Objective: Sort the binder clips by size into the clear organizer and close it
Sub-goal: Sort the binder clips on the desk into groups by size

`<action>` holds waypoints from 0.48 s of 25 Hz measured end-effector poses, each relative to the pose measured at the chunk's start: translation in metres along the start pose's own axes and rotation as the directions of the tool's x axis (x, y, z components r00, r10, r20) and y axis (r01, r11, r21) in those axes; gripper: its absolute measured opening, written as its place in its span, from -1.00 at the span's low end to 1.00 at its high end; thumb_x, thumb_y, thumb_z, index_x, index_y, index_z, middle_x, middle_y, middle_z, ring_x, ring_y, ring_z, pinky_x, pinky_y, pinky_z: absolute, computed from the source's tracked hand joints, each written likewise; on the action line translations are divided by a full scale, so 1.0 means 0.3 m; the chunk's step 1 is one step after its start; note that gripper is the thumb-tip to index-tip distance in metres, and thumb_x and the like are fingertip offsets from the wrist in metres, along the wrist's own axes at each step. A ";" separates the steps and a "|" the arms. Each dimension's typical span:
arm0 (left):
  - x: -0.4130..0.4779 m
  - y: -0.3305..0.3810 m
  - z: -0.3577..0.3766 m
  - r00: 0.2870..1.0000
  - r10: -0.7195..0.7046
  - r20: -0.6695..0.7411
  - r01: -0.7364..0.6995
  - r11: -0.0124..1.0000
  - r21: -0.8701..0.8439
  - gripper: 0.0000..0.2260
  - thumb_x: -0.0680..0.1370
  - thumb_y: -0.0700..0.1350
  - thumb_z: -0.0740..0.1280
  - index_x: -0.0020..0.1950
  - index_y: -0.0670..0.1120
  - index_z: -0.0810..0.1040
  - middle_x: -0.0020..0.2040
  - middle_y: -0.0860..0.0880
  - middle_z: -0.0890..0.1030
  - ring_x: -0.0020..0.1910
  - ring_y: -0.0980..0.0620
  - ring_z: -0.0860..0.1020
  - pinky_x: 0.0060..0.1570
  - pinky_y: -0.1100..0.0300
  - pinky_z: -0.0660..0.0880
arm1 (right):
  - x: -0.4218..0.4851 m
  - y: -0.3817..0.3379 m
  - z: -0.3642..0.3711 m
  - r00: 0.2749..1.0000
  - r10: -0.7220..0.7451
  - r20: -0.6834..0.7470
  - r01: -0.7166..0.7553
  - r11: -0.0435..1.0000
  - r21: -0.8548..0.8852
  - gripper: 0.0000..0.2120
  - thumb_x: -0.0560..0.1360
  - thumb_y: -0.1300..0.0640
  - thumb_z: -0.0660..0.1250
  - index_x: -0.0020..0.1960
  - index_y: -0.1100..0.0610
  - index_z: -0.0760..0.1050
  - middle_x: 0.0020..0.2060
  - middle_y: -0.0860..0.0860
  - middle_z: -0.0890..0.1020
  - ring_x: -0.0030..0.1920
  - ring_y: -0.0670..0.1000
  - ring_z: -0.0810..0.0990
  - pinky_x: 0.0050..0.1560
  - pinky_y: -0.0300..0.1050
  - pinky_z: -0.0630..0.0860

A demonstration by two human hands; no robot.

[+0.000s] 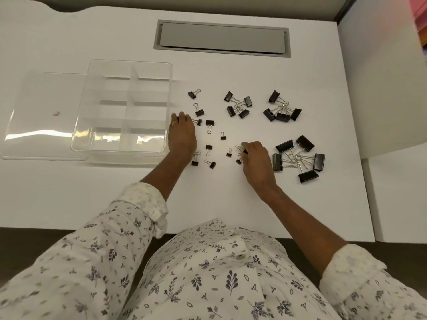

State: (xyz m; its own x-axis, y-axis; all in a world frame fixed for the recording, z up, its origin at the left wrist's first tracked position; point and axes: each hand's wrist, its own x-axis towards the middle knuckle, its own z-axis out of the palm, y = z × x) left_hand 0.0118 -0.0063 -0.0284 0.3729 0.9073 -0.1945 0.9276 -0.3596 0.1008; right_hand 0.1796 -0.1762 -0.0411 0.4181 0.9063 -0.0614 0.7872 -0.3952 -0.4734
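Small binder clip (242, 149) in right hand (256, 161) grip

Loose binder clips (231, 111) crowd the table (219, 199) right of the organizer (169, 93). Its top seems uncovered. Bare table lies nearer.
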 end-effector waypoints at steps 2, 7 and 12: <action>-0.016 0.023 -0.020 1.000 -0.006 0.008 0.006 0.999 0.036 -0.53 0.56 -0.35 0.30 0.47 -0.29 0.33 0.44 -0.21 0.38 0.55 -0.21 0.26 0.30 0.04 0.52 | -0.015 -0.051 0.031 0.999 -0.020 0.037 0.019 0.999 0.029 -0.65 0.65 0.25 0.23 0.43 0.23 0.44 0.21 0.18 0.53 0.14 0.19 0.51 0.16 0.02 0.49; -0.024 0.045 -0.069 0.998 0.010 0.058 -0.017 0.992 0.124 -0.67 0.52 -0.45 0.32 0.28 -0.28 0.50 0.29 -0.20 0.47 0.43 -0.18 0.36 0.03 -0.01 0.61 | 0.008 -0.133 0.063 0.992 -0.110 0.056 0.103 0.987 0.125 -0.62 0.65 0.28 0.23 0.45 0.25 0.42 0.19 0.17 0.54 0.14 0.15 0.54 0.17 -0.01 0.52; -0.004 0.018 -0.084 0.999 0.034 -0.001 -0.034 0.995 0.092 -0.75 0.54 -0.39 0.34 0.20 -0.21 0.59 0.22 -0.17 0.48 0.35 -0.17 0.40 -0.08 0.03 0.57 | 0.113 -0.106 0.051 0.995 -0.093 0.028 0.093 0.996 0.010 -0.69 0.65 0.27 0.22 0.38 0.23 0.48 0.18 0.18 0.53 0.14 0.17 0.49 0.10 0.07 0.55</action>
State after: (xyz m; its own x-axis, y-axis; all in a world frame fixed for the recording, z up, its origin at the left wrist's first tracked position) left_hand 0.0160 -0.0039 -0.0031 0.4041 0.8949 -0.1896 0.9126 -0.4085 0.0172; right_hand 0.1617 -0.1306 -0.0416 0.3298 0.9431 -0.0418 0.8180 -0.3076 -0.4860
